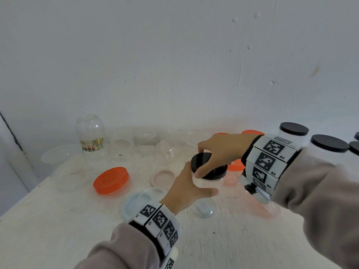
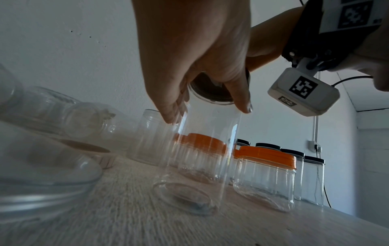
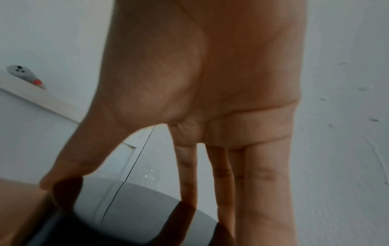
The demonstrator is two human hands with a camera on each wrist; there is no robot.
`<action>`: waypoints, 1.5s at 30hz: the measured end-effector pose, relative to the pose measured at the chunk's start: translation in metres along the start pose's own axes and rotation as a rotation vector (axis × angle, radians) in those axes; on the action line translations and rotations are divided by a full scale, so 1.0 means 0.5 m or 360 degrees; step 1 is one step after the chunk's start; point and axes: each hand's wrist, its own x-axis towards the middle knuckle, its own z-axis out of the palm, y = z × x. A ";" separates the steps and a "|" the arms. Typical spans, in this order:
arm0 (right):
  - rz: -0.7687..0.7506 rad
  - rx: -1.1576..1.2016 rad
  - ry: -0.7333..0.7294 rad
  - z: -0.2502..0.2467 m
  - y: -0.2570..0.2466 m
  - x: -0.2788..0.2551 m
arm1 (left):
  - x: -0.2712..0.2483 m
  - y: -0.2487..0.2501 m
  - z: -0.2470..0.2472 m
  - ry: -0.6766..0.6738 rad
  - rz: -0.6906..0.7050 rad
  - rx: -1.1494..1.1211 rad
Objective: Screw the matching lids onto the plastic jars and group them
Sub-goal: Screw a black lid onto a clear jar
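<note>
Curled round a clear ribbed jar [image 2: 202, 149], left hand [image 1: 186, 189] steadies it; right hand [image 1: 219, 152] pinches the glossy black lid [image 1: 204, 162]; only the left wrist view shows orange-lidded jars [image 2: 265, 174] lower right.

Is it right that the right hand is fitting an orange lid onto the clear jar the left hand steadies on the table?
Not quite: the lid under the right hand is black, not orange, as the head view shows. The rest holds: the left hand steadies the clear jar, which stands on the table.
</note>
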 end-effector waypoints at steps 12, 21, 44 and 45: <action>-0.0118 0.0104 -0.0036 -0.004 0.002 -0.002 | 0.000 0.000 0.001 -0.0005 0.0040 -0.0033; -0.0164 0.0157 -0.0254 -0.014 0.019 -0.004 | 0.001 -0.001 0.000 -0.0007 0.0057 -0.0026; -0.0106 0.0096 -0.0073 0.005 0.003 0.013 | -0.005 0.003 -0.001 -0.0014 0.0042 -0.0040; -0.0085 0.0080 -0.0053 0.008 0.002 0.014 | -0.004 0.003 -0.001 -0.0014 0.0045 -0.0039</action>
